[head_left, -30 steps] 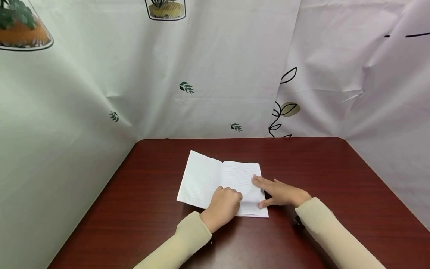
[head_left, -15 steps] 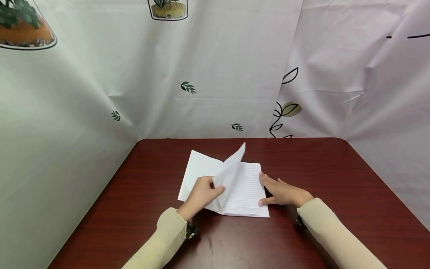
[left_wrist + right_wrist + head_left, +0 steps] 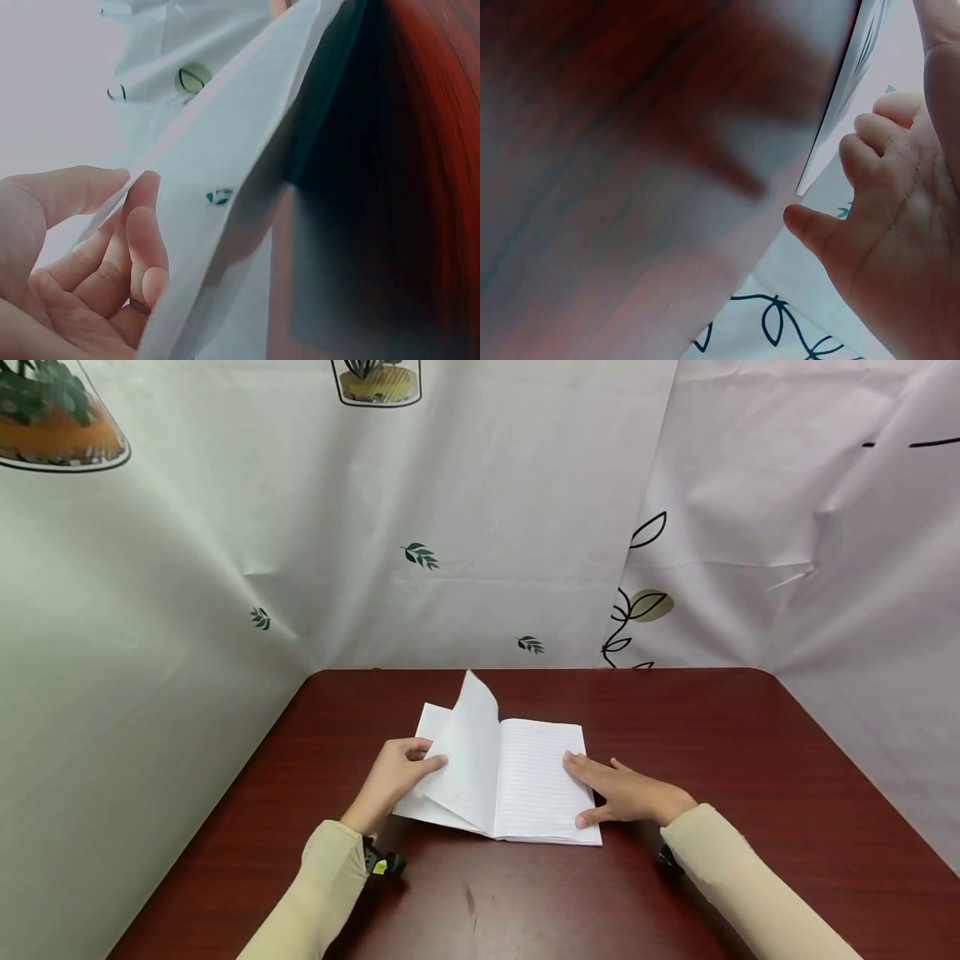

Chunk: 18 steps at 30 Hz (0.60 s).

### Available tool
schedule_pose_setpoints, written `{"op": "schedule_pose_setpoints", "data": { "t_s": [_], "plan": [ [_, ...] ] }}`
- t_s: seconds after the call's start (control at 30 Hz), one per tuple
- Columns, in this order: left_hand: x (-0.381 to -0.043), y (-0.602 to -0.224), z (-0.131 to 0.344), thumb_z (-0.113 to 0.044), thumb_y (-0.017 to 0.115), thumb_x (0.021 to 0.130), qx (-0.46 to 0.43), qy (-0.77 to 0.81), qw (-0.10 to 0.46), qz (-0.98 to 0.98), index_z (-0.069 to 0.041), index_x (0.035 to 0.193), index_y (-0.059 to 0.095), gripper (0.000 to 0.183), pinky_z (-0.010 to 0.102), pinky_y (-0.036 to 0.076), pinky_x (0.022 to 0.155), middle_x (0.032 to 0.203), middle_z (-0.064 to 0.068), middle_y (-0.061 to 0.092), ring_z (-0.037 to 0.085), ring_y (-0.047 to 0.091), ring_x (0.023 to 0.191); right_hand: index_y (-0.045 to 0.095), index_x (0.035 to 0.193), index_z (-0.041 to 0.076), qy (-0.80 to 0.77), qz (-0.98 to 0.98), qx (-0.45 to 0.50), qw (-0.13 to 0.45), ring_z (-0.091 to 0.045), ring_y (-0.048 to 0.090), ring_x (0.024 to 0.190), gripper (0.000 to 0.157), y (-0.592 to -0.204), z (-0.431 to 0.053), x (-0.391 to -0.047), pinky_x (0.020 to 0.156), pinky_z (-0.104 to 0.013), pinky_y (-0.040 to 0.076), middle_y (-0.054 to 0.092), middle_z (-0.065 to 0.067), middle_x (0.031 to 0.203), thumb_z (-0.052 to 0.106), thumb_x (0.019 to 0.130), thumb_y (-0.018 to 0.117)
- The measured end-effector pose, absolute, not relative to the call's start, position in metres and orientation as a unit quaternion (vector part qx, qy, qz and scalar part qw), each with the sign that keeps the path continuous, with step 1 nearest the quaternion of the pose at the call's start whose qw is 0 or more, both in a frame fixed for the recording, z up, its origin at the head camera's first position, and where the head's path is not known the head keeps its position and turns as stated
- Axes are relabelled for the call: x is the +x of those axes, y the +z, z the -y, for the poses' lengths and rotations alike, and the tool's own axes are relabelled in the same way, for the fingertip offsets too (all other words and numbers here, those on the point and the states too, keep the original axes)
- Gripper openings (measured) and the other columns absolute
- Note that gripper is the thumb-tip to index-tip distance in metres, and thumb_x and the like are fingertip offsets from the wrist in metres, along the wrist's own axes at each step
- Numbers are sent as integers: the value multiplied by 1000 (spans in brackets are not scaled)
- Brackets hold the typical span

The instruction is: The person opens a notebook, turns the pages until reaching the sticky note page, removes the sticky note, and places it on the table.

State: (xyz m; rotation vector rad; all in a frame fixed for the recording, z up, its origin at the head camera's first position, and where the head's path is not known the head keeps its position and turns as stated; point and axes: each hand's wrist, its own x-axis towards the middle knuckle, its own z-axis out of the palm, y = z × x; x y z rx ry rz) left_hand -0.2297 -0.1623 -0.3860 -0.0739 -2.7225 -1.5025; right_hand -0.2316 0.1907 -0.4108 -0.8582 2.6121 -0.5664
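Observation:
An open notebook [image 3: 536, 777] with ruled white pages lies on the table in the head view. My left hand [image 3: 397, 772] pinches a page [image 3: 468, 768] between thumb and fingers, and that page stands raised and bent over the left half. The left wrist view shows the thumb and forefinger meeting at the edge of the page [image 3: 247, 112]. On the notebook's right edge rests my right hand [image 3: 622, 789], its fingers spread and fingertips on the ruled page. In the right wrist view the hand [image 3: 900, 195] is beside the notebook's edge.
The dark red-brown wooden table [image 3: 675, 718] extends around the notebook. Behind it hangs a white cloth [image 3: 480, 527] printed with leaves and plant pots, reaching the table's far edge. A dark wrist device [image 3: 384, 862] sits at my left cuff.
My left hand has gone from over the right page to the left side, lifting a page and carrying it leftward across the fold. The right hand stays near the right edge, shifting only slightly.

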Motion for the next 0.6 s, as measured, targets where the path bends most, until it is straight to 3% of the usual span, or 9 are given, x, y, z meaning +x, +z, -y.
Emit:
{"op": "schedule_pose_setpoints", "data": {
  "t_s": [0.2, 0.43, 0.6],
  "plan": [
    [-236, -393, 178, -16, 71, 84, 19, -506, -9, 862, 5, 108, 67, 31, 32, 52, 74, 99, 17, 70, 20, 65, 87, 19, 152, 1, -191, -915, -313, 170, -35, 20, 146, 101, -411, -188, -230, 111, -66, 10, 18, -16, 159, 48, 79, 71],
    [-241, -402, 192, -18, 71, 85, 30, -496, -19, 868, 3, 110, 67, 32, 31, 52, 77, 105, 17, 69, 20, 64, 91, 26, 151, 5, -177, -914, -319, 176, -35, 21, 146, 97, -412, -186, -230, 111, -66, 11, 21, -14, 159, 48, 77, 72],
    [-246, -407, 202, -17, 70, 84, 25, -490, -35, 871, 4, 107, 68, 30, 29, 51, 70, 105, 16, 68, 17, 61, 79, 29, 150, 6, -164, -916, -321, 178, -35, 22, 145, 94, -411, -187, -230, 111, -65, 13, 21, -14, 159, 47, 77, 72]
  ]
}}
